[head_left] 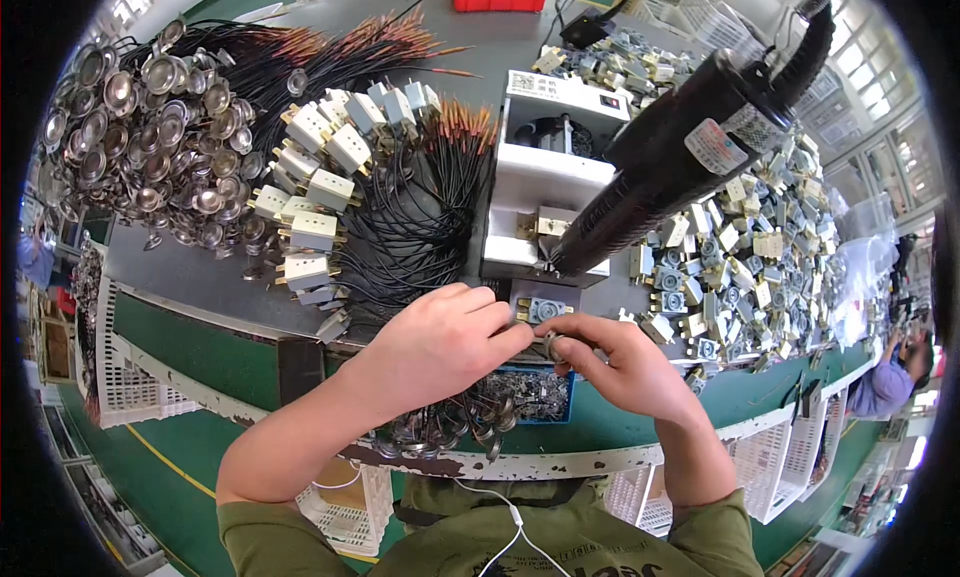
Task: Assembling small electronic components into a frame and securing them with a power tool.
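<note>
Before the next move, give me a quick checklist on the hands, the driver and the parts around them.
1. Right grip has a part: ok, a small metal part shows at its fingertips.
2. Left grip has a part: cannot tell, its fingertips meet but hide anything between them.
3. Black driver away from both hands: ok, its tip is above them in the view.
4. Block in front of the white machine untouched: cannot tell, fingertips are very close.
5. Blue tray fully visible: not ok, the hands and arms partly cover it.
</note>
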`<state>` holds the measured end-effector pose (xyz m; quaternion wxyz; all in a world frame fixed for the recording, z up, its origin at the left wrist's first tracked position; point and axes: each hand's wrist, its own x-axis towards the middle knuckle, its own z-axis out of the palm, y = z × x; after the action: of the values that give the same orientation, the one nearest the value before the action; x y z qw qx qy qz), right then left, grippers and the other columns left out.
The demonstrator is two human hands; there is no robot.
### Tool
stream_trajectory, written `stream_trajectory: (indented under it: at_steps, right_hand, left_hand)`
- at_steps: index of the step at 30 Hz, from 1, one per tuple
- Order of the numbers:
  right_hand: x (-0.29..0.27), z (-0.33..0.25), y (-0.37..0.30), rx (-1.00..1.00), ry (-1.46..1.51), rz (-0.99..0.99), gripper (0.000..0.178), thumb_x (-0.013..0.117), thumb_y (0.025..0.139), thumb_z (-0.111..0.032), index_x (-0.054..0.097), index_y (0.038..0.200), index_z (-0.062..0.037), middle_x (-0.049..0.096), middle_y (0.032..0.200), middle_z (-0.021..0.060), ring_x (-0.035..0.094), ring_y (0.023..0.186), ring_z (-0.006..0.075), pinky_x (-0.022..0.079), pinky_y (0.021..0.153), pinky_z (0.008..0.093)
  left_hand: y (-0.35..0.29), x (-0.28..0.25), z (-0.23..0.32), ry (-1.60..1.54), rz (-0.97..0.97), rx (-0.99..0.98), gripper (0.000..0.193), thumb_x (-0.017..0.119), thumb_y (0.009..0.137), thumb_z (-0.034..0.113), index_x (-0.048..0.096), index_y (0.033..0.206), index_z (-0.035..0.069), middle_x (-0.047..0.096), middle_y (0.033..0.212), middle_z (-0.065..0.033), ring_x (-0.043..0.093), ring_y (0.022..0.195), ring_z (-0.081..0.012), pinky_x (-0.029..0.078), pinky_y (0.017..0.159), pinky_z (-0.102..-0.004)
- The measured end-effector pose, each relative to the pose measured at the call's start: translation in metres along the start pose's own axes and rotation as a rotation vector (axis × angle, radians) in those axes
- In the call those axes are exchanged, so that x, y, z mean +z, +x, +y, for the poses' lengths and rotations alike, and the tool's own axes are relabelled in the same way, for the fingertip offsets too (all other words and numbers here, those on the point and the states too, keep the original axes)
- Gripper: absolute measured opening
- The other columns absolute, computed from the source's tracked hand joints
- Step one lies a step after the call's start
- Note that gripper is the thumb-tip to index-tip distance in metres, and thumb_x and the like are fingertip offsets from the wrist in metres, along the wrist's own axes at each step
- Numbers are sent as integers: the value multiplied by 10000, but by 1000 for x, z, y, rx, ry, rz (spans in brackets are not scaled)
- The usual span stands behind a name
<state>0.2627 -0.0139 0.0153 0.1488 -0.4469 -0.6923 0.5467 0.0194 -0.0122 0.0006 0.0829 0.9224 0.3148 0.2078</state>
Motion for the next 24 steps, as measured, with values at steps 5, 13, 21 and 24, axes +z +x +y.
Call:
stream_trajectory:
  at_steps: [5, 13, 21, 24]
  right_hand:
    - [14, 7, -15, -121, 180, 220, 428, 738, 883, 12, 632, 1298, 8, 709, 1029, 73, 639, 895, 101, 531, 830, 284]
    - [11, 9, -11, -71, 31, 109, 354, 729, 899, -105, 668, 1237, -20, 711, 920, 141, 606, 704, 149, 518, 692, 299]
    - [-12, 5, -30, -255, 77, 536, 313, 658, 941, -7, 620, 1251, -4, 699, 954, 76, 630, 811, 102, 514, 743, 258]
    - [-19, -13, -23, -432, 110, 687, 297, 589, 998, -43, 557, 1287, 15, 683, 1042, 116, 614, 842, 105, 506, 756, 249]
  left_hand:
    - [0, 3, 1, -93, 44, -44, 149, 696, 821, 138, 660, 962, 102, 562, 809, -28, 595, 763, -204, 499, 674, -325]
    - [2, 12, 2, -40, -4, -15, 233, 748, 827, 291, 599, 856, 114, 529, 742, -19, 574, 716, -201, 488, 675, -329]
    - [11, -8, -3, -154, -176, -53, 373, 734, 846, 288, 656, 1191, 172, 603, 772, -26, 622, 730, -237, 497, 668, -367]
    - [25, 0, -9, -261, -119, -150, 404, 722, 869, 286, 627, 1241, 162, 651, 785, -79, 651, 715, -297, 510, 640, -404]
